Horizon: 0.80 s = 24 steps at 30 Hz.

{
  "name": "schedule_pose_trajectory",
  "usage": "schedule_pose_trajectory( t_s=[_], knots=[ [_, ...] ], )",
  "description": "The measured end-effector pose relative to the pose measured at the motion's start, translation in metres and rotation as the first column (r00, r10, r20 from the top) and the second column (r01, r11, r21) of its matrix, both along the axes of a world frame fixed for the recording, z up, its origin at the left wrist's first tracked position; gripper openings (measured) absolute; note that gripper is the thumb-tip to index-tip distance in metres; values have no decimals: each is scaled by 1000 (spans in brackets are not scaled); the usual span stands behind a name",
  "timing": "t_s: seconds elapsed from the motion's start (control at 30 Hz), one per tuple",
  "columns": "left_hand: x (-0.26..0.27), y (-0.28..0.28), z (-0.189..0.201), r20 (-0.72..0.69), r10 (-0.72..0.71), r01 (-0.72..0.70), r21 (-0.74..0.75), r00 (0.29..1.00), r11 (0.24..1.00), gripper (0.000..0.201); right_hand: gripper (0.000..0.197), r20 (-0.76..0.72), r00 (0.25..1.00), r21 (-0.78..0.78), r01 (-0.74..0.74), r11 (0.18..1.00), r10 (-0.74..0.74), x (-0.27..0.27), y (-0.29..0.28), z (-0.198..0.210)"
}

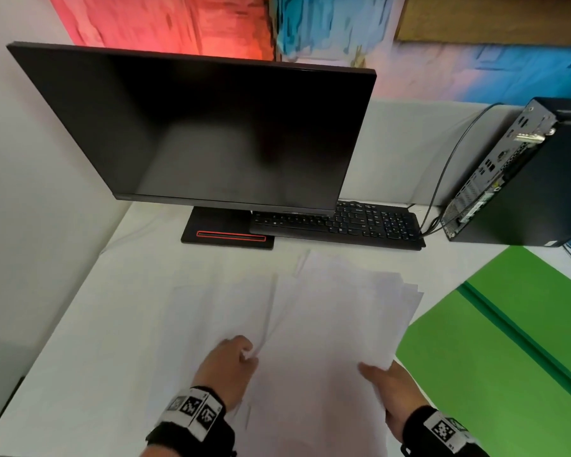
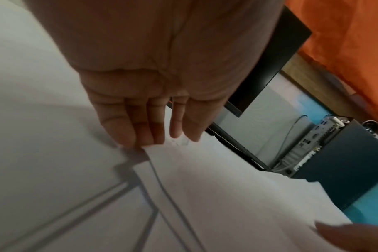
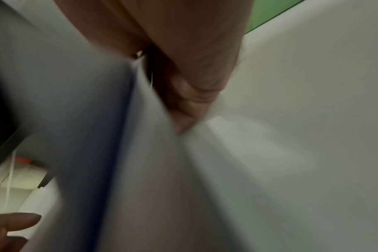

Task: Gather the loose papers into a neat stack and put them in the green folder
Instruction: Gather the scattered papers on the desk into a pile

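Several white papers [image 1: 327, 318] lie fanned in a loose pile on the white table, in front of the monitor. My left hand [image 1: 249, 356] pinches the near left corner of the upper sheets, whose left edge is lifted off the sheets below. In the left wrist view its fingertips [image 2: 140, 141] meet that paper corner [image 2: 153, 153]. My right hand [image 1: 376, 374] grips the pile's near right corner, thumb on top and fingers underneath. The right wrist view is blurred and shows fingers [image 3: 183, 110] against paper [image 3: 140, 170]. The green folder [image 1: 508, 341] lies open to the right of the pile.
A black monitor [image 1: 195, 127] on its stand and a black keyboard [image 1: 337, 222] sit behind the papers. A black computer case [image 1: 524, 179] with cables stands at the back right, beside the folder. The table's left edge [image 1: 10, 410] runs near my left wrist.
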State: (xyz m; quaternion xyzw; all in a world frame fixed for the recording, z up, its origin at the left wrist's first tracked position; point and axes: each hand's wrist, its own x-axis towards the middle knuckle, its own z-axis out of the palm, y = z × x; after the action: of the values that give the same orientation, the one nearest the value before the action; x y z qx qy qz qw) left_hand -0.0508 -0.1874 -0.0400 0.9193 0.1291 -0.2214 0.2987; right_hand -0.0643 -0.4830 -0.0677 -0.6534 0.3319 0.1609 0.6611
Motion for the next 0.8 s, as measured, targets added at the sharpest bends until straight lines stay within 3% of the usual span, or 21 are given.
schedule_pose_trajectory(
  t_s=[0.07,0.13,0.23,0.3,0.4,0.47,0.63,0.7,0.8],
  knots=[
    [10,14,4,28,104,-106,74,994,992,15,23,5,1000,-96,-29,995,30,0,0,0],
    [23,42,7,47,265,-269,153,963,951,34,25,28,999,-137,-18,990,22,2,-2,3],
    [31,89,12,33,533,-525,231,845,819,54,20,66,997,-242,-12,970,29,6,-9,9],
    [26,116,9,-23,624,-608,200,781,768,60,16,94,994,-260,-21,965,47,10,-12,16],
    [19,137,-1,-89,645,-639,88,759,764,60,17,83,996,-209,-20,978,38,17,-16,14],
    [16,135,-5,-85,653,-656,-10,753,755,48,19,44,998,-161,-33,986,40,23,-18,8],
    [7,106,1,-184,716,-737,-245,673,630,35,23,-10,999,-56,-40,998,40,30,-15,-1],
    [4,100,1,-172,697,-716,-238,696,657,35,23,-9,999,-50,-41,998,41,30,-13,-2],
    [1,93,0,-126,605,-617,-119,786,777,43,23,-13,999,-42,-47,998,46,30,-12,-3]
  ],
)
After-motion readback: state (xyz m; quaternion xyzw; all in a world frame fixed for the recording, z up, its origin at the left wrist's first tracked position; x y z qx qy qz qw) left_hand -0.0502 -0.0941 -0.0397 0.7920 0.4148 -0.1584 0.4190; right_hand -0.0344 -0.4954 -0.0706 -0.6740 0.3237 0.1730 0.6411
